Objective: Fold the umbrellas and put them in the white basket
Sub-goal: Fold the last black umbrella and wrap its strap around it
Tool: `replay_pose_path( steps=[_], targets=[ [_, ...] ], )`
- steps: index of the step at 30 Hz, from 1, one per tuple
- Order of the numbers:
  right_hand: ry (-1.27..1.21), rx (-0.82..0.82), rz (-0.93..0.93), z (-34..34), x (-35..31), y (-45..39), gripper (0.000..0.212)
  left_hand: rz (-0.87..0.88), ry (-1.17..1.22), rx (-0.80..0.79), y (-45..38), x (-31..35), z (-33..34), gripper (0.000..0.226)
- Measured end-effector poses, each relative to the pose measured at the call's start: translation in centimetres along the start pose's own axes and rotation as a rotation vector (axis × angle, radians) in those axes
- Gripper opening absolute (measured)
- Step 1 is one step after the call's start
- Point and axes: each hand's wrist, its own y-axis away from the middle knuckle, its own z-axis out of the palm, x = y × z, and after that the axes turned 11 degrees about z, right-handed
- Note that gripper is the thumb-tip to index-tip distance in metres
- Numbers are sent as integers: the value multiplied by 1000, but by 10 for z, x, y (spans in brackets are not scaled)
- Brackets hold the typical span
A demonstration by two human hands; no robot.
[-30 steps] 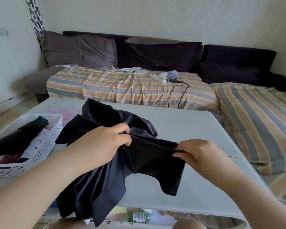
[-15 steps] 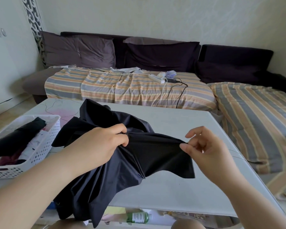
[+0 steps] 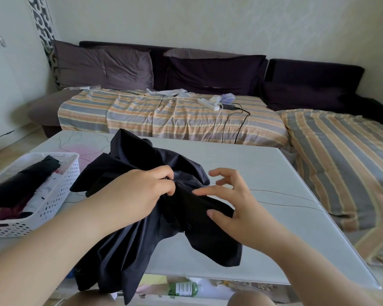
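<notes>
Over the table (image 3: 263, 173), left hand (image 3: 139, 195) grips umbrella (image 3: 142, 239), right hand (image 3: 234, 202) spread.

A black umbrella (image 3: 142, 235) is held above the near edge of the white surface (image 3: 263, 168), its canopy loose and crumpled, with folds hanging below the edge. The bunched fabric is gripped by the left hand (image 3: 137, 195) with curled fingers. The right hand (image 3: 234, 202) is laid against the fabric, fingers spread and slightly bent, thumb beneath a fold. A white basket (image 3: 53, 208) is seen at the left of the surface, holding a folded black umbrella (image 3: 20, 184) beside other items. A striped sofa (image 3: 175, 115) is seen beyond the surface.
</notes>
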Motion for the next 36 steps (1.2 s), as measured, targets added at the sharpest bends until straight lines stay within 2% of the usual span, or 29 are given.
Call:
replay_pose_path(
  steps=[2, 5, 7, 9, 11, 14, 17, 18, 21, 24, 27, 29, 30, 31, 33, 36],
  targets=[
    [46, -15, 2, 6, -3, -3, 37, 3, -3, 8, 0, 0, 0, 33],
    [55, 9, -93, 10, -6, -2, 44, -11, 3, 11, 0, 0, 0, 32],
    [119, 23, -120, 14, -6, 0, 38, -24, 10, 11, 0, -1, -1, 30],
    [259, -29, 24, 14, -6, 1, 17, -22, 3, -1, 0, -1, -2, 30],
    [421, -71, 199, 3, 0, 1, 24, -21, -4, -16, 2, -2, -3, 32],
    [498, -55, 172, -19, 8, 1, 29, -20, -8, -28, 5, -2, -3, 35],
    [457, 24, -51, -26, 20, 10, 28, -14, -22, -37, 4, -4, -3, 36],
    [416, 57, -51, -26, 21, 13, 24, -16, -26, -37, 4, -5, -3, 36],
    [330, 11, 145, -24, 19, 20, 45, -15, -20, -43, 5, -4, -3, 35],
    [377, -32, 262, -18, 13, 21, 41, 10, -30, -58, 3, -2, -4, 34],
    [271, -33, 241, -7, 1, 15, 48, 12, -2, -63, 1, -1, -5, 37],
    [238, -30, 256, 0, -10, 11, 35, -24, 36, -57, -1, 2, -6, 40],
    [280, -32, 246, 2, -17, 10, 23, -57, 55, -56, -2, 4, -7, 41],
    [323, -45, 225, 5, -21, 11, 21, -96, 74, -55, -3, 6, -9, 42],
    [318, -93, 196, 16, -30, 17, 27, -183, 116, -62, -4, 9, -10, 41],
    [157, -175, 158, 37, -47, 26, 34, -268, 183, -40, -6, 9, -9, 37]
  ],
)
